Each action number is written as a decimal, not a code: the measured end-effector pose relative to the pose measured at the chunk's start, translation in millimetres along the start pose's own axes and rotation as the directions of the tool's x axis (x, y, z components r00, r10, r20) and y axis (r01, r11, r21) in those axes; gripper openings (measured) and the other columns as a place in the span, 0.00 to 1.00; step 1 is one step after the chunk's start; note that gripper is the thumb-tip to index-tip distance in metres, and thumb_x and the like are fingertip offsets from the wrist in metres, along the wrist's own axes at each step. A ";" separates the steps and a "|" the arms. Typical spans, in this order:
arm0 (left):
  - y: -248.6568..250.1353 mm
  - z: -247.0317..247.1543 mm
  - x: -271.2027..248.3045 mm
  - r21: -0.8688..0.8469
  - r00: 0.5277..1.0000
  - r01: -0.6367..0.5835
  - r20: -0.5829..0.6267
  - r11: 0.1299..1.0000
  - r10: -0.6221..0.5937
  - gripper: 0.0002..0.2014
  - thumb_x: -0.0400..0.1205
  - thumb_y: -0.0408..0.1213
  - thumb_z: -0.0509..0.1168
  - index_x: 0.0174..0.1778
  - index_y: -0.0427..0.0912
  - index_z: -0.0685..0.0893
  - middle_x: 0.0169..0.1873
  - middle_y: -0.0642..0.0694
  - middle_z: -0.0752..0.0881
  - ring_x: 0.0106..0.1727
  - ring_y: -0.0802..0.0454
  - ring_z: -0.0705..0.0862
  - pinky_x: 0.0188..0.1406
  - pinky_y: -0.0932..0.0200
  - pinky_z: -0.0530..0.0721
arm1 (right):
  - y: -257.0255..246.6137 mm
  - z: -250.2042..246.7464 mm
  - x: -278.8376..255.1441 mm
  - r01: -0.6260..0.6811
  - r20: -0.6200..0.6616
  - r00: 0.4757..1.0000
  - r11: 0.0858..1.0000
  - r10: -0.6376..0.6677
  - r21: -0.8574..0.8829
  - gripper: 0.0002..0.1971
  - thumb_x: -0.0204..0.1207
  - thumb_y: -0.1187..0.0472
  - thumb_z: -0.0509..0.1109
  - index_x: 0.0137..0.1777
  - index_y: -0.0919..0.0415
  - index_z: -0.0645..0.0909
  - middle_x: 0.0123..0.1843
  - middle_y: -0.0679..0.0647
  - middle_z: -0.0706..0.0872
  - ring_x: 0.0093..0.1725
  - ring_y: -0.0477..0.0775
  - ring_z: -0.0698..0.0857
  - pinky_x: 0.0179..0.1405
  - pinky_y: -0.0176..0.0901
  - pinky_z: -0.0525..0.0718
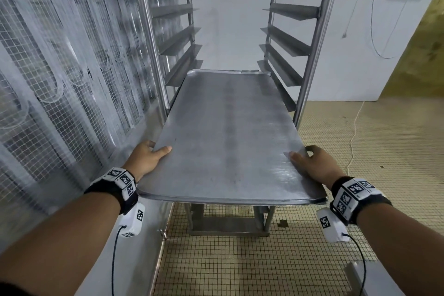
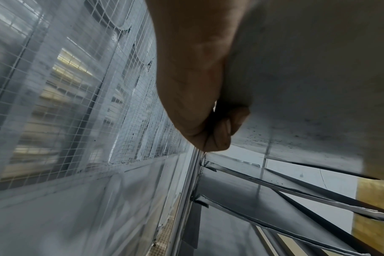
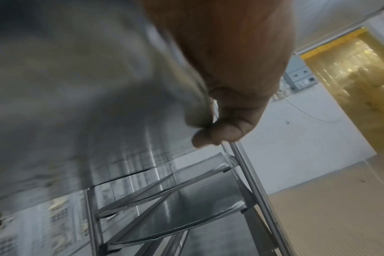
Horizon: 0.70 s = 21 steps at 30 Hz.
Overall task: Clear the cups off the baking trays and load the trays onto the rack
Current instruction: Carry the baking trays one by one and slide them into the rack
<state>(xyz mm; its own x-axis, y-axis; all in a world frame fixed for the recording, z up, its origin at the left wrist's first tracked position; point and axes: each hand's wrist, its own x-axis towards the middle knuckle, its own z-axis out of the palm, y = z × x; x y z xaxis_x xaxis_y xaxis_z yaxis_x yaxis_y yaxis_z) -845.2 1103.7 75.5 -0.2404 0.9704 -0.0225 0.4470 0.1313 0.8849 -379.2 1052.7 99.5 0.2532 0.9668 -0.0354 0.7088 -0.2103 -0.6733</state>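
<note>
A bare metal baking tray (image 1: 228,137) lies flat, its far end between the uprights of the steel rack (image 1: 310,55), its near end sticking out toward me. My left hand (image 1: 150,154) grips the tray's left edge, thumb on top and fingers curled underneath. My right hand (image 1: 310,158) grips the right edge the same way. From below, the left wrist view shows my left hand (image 2: 208,128) under the tray's underside (image 2: 307,86); the right wrist view shows my right hand (image 3: 221,133) against the tray's underside (image 3: 88,104). No cups are in view.
Angled runners (image 1: 179,38) line both sides of the rack, several levels free above the tray; lower trays (image 3: 186,204) sit in the rack below. A wire-mesh partition (image 1: 60,67) stands close on the left. A yellow strip curtain (image 3: 351,78) and tiled floor (image 1: 240,259) lie right.
</note>
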 end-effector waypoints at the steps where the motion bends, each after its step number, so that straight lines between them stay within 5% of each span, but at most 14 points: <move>1: -0.2 -0.1 0.4 0.007 1.000 -0.001 -0.003 1.000 0.001 0.26 0.74 0.56 0.79 0.58 0.41 0.83 0.49 0.43 0.91 0.48 0.44 0.91 0.55 0.40 0.90 | -2.7 -3.4 -5.4 0.012 0.011 1.000 0.999 -0.012 -0.029 0.42 0.75 0.31 0.70 0.81 0.60 0.69 0.67 0.62 0.86 0.61 0.65 0.86 0.59 0.53 0.82; 4: 0.5 0.2 1.0 0.023 1.000 -0.010 -0.014 1.000 0.010 0.23 0.74 0.55 0.79 0.55 0.42 0.84 0.49 0.44 0.91 0.48 0.44 0.91 0.56 0.41 0.90 | -10.8 -9.0 -27.4 0.085 0.040 0.996 0.990 -0.081 -0.113 0.53 0.66 0.20 0.66 0.85 0.51 0.61 0.79 0.62 0.73 0.71 0.67 0.80 0.67 0.59 0.81; 7: 0.2 -0.7 1.6 0.051 1.000 -0.015 -0.012 0.999 0.015 0.24 0.74 0.56 0.79 0.55 0.41 0.86 0.49 0.44 0.91 0.49 0.43 0.91 0.56 0.40 0.90 | -22.0 -5.1 -58.0 0.257 0.082 0.966 0.924 -0.244 -0.282 0.58 0.56 0.11 0.61 0.84 0.44 0.63 0.87 0.52 0.57 0.81 0.65 0.69 0.77 0.70 0.72; 10: -1.4 -2.8 2.9 0.070 1.000 0.003 -0.021 0.998 -0.002 0.27 0.74 0.57 0.78 0.58 0.40 0.85 0.50 0.43 0.91 0.50 0.42 0.91 0.57 0.39 0.89 | -30.6 11.6 -82.5 0.522 0.233 0.853 0.768 -0.467 -0.372 0.56 0.56 0.14 0.65 0.83 0.42 0.65 0.86 0.49 0.62 0.83 0.56 0.64 0.82 0.68 0.59; 13: 0.5 -3.6 0.3 0.086 0.998 -0.001 -0.069 0.996 0.007 0.20 0.76 0.51 0.78 0.53 0.38 0.85 0.50 0.41 0.91 0.50 0.40 0.89 0.57 0.42 0.88 | -30.3 34.5 -92.3 0.646 0.318 0.763 0.660 -0.563 -0.382 0.49 0.60 0.19 0.69 0.80 0.40 0.70 0.83 0.44 0.69 0.80 0.49 0.68 0.82 0.62 0.66; 16: 3.1 -6.2 -6.5 0.158 0.996 0.006 -0.094 0.987 0.009 0.16 0.78 0.46 0.77 0.52 0.39 0.85 0.53 0.37 0.90 0.53 0.38 0.88 0.58 0.44 0.87 | -28.3 44.4 -90.0 0.670 0.284 0.741 0.650 -0.608 -0.357 0.38 0.66 0.27 0.71 0.77 0.38 0.75 0.80 0.41 0.73 0.77 0.45 0.72 0.77 0.53 0.72; 21: 30.0 -8.4 -38.5 0.382 0.985 -0.136 -0.043 0.914 0.164 0.31 0.81 0.53 0.72 0.76 0.37 0.79 0.73 0.38 0.81 0.73 0.38 0.80 0.74 0.46 0.77 | -28.1 43.7 -87.1 0.676 0.261 0.736 0.655 -0.625 -0.338 0.35 0.67 0.27 0.71 0.74 0.39 0.79 0.78 0.38 0.76 0.73 0.43 0.76 0.73 0.48 0.77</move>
<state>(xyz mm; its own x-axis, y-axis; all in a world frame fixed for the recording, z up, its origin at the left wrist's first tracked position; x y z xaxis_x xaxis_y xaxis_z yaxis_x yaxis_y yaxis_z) -829.7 1068.5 106.8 -0.2005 0.9692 0.1431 0.7703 0.0657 0.6343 -450.0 980.8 89.2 -0.4285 0.8806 0.2022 0.8578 0.4668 -0.2150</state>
